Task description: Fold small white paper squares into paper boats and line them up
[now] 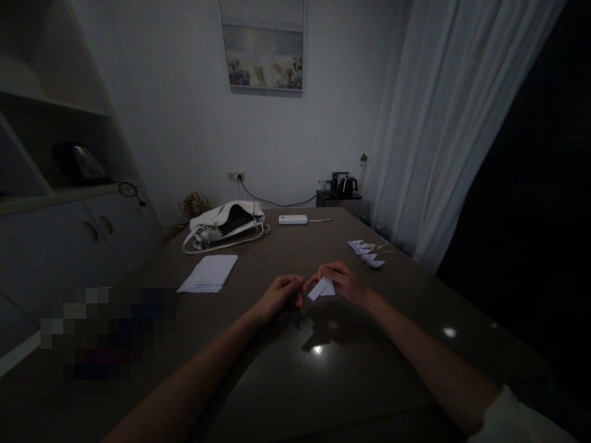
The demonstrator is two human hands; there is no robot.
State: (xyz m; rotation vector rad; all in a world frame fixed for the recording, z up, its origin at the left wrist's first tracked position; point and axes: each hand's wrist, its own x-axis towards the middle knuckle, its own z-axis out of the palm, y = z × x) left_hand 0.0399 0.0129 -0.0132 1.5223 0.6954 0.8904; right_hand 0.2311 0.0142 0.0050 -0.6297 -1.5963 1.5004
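Observation:
Over the dark glossy table (258,381), my right hand (344,283) pinches a small piece of folded white paper (323,288). Two flat ends of the paper stick out below the fingers, towards the left. My left hand (282,292) is just left of it, fingers curled in and thumb against them. Its fingertips come close to the right hand's fingers; whether they touch cannot be made out. Anything inside the left hand is hidden. Several folded white paper pieces (366,253) with pointed tips stand in a row beyond my right hand.
A stack of white paper sheets (210,274) lies left of my hands. Behind it rests an open white handbag (226,224). A white power bank (292,219) with a short cable lies near the far edge. A black kettle (347,184) stands beyond the table, beside white curtains (429,123).

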